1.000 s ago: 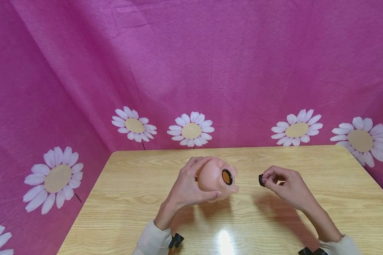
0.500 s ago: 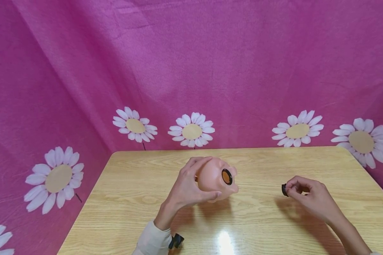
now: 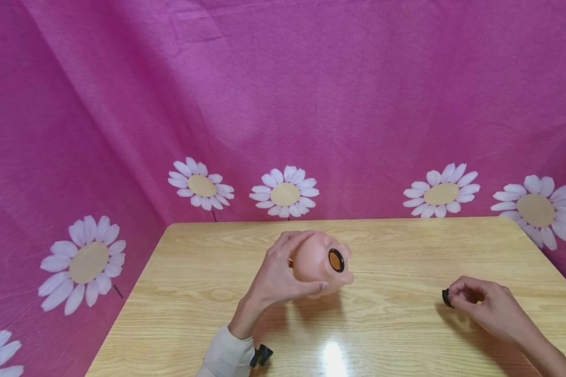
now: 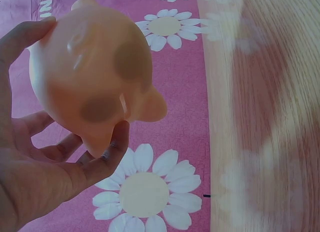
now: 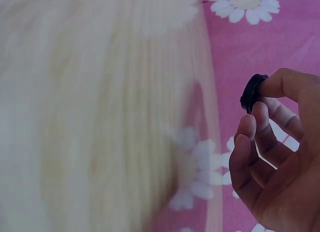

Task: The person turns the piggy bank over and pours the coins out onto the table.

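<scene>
My left hand [image 3: 275, 277] grips a pink piggy bank [image 3: 311, 262] around its rounded body, tilted on its side above the table. Its underside faces right, and a round opening [image 3: 336, 260] with a black rim shows there, between stubby feet. The left wrist view shows the piggy bank's moulded face side [image 4: 90, 67], with my fingers curled about it. Well to the right, my right hand [image 3: 492, 306] pinches a small round black plug [image 5: 251, 92] between thumb and fingertips. The plug is held above the table, apart from the piggy bank.
Under both hands lies a wood-grain table [image 3: 382, 335] with a bright reflection near its front. A magenta cloth [image 3: 335, 104] printed with white daisies hangs behind and to the left. A black strap piece [image 3: 261, 356] sits at my left wrist.
My right hand has moved right and toward me with the black plug, away from the piggy bank. The left hand and piggy bank have stayed nearly still.
</scene>
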Demonstrator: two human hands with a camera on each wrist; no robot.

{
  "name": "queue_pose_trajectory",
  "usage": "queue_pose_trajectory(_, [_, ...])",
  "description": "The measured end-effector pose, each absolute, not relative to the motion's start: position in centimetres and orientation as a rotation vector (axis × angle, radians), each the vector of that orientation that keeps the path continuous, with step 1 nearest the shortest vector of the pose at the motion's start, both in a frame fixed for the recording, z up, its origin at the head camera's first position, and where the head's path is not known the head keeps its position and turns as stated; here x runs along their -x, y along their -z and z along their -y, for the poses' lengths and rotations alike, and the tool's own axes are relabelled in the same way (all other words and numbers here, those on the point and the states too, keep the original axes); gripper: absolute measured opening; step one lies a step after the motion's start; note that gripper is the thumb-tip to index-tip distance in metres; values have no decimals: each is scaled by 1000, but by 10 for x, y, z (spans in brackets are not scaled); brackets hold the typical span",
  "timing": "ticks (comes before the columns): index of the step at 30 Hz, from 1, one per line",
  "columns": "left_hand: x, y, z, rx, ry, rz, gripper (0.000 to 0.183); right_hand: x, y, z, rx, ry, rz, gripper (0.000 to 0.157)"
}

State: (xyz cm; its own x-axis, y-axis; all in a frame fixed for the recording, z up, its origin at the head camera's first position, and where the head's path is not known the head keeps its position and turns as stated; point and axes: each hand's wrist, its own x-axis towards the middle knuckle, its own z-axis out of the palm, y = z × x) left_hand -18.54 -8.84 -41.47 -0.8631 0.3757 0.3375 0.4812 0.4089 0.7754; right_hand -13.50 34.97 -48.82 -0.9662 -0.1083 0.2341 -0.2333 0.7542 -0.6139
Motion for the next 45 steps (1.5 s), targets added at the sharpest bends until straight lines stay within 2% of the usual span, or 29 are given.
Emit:
queue_pose_trajectory(11, [186, 413, 88, 782, 1459, 2535, 87, 129, 498, -363, -249, -947, 2843, 16])
queue_pose_trajectory(18, [185, 413, 88, 780, 1470, 2528, 87, 133, 485, -354, -233, -963, 2825, 14])
queue_pose_trajectory(28, [185, 415, 88, 774, 1481, 2514, 88, 148, 458, -315, -304, -1081, 2747, 10])
queue_pose_trajectory(45, [186, 418, 84, 763, 1492, 2453, 90, 168, 423, -225, -411, -1339, 2600, 16])
